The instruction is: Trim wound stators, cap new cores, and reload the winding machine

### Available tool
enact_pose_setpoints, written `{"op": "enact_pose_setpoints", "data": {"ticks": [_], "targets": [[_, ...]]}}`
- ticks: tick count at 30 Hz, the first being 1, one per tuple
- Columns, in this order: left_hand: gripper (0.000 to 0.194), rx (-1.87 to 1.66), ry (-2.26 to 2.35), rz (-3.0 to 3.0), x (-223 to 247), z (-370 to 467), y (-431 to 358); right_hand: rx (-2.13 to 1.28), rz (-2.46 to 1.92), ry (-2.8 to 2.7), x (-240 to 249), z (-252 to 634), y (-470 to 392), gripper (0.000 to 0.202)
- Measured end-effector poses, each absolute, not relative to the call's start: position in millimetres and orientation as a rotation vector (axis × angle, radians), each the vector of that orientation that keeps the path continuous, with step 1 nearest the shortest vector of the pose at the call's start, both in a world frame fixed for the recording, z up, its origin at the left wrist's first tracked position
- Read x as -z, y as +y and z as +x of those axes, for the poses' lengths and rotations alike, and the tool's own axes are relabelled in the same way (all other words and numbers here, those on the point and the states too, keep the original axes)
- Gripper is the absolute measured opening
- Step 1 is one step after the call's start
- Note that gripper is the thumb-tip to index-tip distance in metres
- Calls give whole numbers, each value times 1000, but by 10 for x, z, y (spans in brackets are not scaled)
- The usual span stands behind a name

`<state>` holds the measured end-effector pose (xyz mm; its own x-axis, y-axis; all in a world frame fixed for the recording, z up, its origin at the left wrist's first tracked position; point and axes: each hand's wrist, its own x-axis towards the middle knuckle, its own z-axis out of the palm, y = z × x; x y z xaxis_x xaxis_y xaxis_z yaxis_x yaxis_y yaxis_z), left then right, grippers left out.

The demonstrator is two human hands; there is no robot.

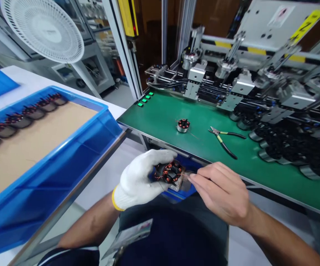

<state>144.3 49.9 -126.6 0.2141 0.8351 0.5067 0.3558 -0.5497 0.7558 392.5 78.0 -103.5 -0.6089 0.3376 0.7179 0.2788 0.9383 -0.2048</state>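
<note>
In the head view my left hand [141,177], in a white glove, grips a wound motor stator [172,172] with copper coils and a black insulator. My bare right hand [223,190] is just to its right, thumb and forefinger pinched on a thin copper wire [186,174] that runs from the coils. Beyond my hands, a second stator [183,125] with a silver rim stands on the green work surface [162,114]. Cutting pliers [219,137] with black and yellow handles lie to the right of it, their jaws apart.
At left, a blue tray [93,129] holds a row of several stators. A winding machine [232,74] stands behind the green surface. Several more stators [284,155] crowd its right side. A white fan [44,31] is at the upper left. Below my hands is a blue bin [176,197].
</note>
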Motion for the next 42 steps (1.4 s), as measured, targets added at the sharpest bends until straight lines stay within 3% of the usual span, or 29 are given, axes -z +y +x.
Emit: {"op": "enact_pose_setpoints", "data": {"ticks": [10,15,20,21,24,26,29,34,42], "targets": [[45,-1306,1069,2289,1201,1503,510,87,-384,-2226,1030,3777,723,13],[58,-1448,1511,1759,1405,1335,495,181,-743,-1891,1090,4052,708,29],[67,-1691,1488,1438,1468,1323,535,-29,-923,-1958,1349,4274,1206,8],[67,-1708,1483,1424,1459,1323,544,-14,-1007,-1997,1418,4379,1365,16],[66,-1751,1439,1393,1421,1305,550,76,-1376,-2171,1661,4792,1800,74],[65,-1792,1403,1375,1402,1283,545,64,-1653,-2309,1819,5050,1967,92],[65,-1828,1423,1339,1391,1257,542,88,-1803,-2449,1957,5267,2024,83],[65,-1800,1498,1321,1385,1245,553,141,-1597,-2583,1817,5212,1962,71],[63,-1754,1496,1321,1304,1259,514,-340,-1737,-2591,1467,4999,2067,52]]}}
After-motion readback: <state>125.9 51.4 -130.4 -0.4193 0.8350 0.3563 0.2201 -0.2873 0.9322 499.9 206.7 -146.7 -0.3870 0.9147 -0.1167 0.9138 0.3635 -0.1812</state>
